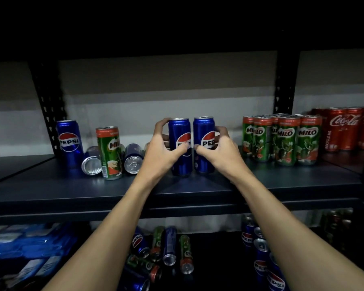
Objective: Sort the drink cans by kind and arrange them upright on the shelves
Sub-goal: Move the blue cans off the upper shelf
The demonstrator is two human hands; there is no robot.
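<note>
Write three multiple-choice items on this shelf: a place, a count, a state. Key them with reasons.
1. Where does the Milo group stand?
A. Between the held Pepsi cans and the Coca-Cola cans
B. On the lower shelf
C. Left of every Pepsi can

2. How many cans do the left hand and right hand grip?
A. One
B. Two
C. Four

3. How are the blue cans beside the lone Milo can placed?
A. Upright
B. Stacked
C. Lying on their sides

Key: 1 A, it sits right of the hands, left of the Coca-Cola cans. 2 B, each hand grips one. 3 C, their round ends face the camera.
</note>
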